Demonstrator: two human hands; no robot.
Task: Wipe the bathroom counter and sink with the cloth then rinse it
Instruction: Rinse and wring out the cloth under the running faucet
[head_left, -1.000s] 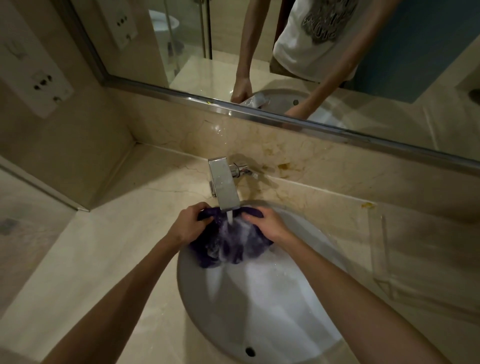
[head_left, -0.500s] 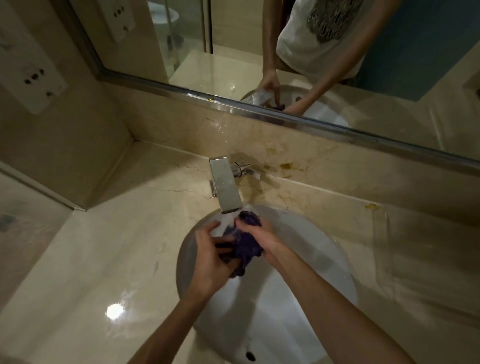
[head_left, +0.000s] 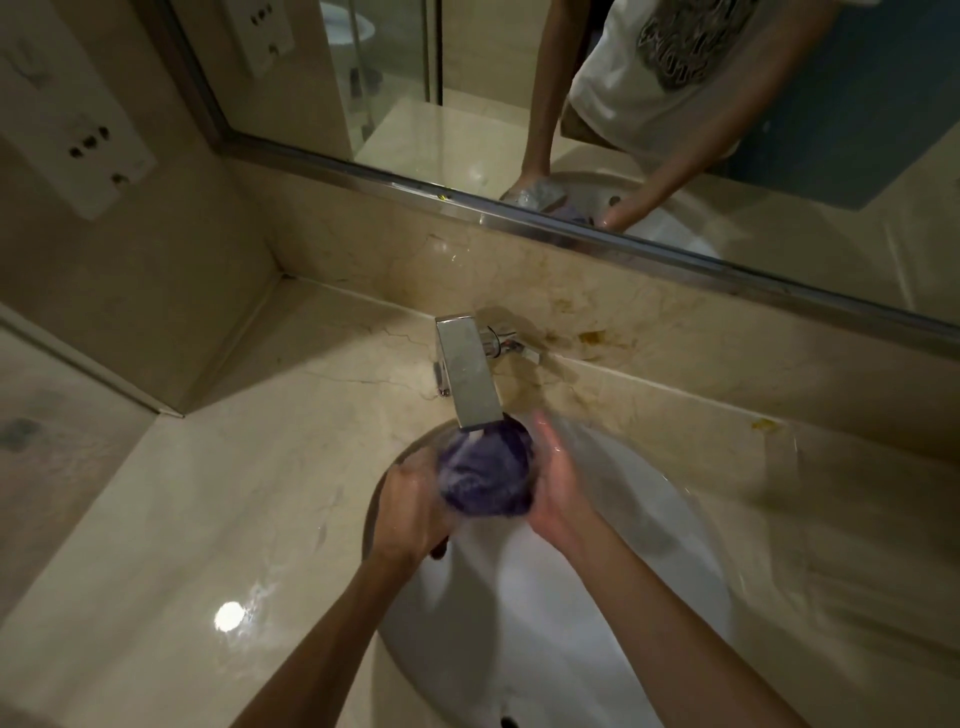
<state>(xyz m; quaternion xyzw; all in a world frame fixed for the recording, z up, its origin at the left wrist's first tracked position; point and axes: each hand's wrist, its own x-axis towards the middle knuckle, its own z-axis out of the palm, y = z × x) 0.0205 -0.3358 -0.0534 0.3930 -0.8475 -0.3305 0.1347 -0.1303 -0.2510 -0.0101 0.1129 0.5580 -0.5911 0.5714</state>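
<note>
1. Under the spout of the faucet (head_left: 470, 376), the purple cloth (head_left: 485, 475) is bunched into a ball, and water is falling onto its top.

2. Half a second ago the cloth was a smaller twist pinched lower in the bowl, clear of the stream; a full second ago it hung spread open under the water. It has now gone back under the spout, balled up, so I would say the person is working through rinse-and-squeeze cycles.

3. The left hand (head_left: 410, 501) cups the cloth's left side and the right hand (head_left: 558, 493) presses flat against its right side, fingers up. Both palms close on the ball between them; the right fingers are smeared with motion, so rubbing seems likely.

4. The cloth sits over the back of the white sink (head_left: 597, 597), near the rim, not touching the counter (head_left: 234, 493).

5. The counter looks wet and glossy, with a light reflected on it, which suggests the wiping is done and only this rinse remains. Yellowish stains still mark the ledge behind the faucet.
</note>
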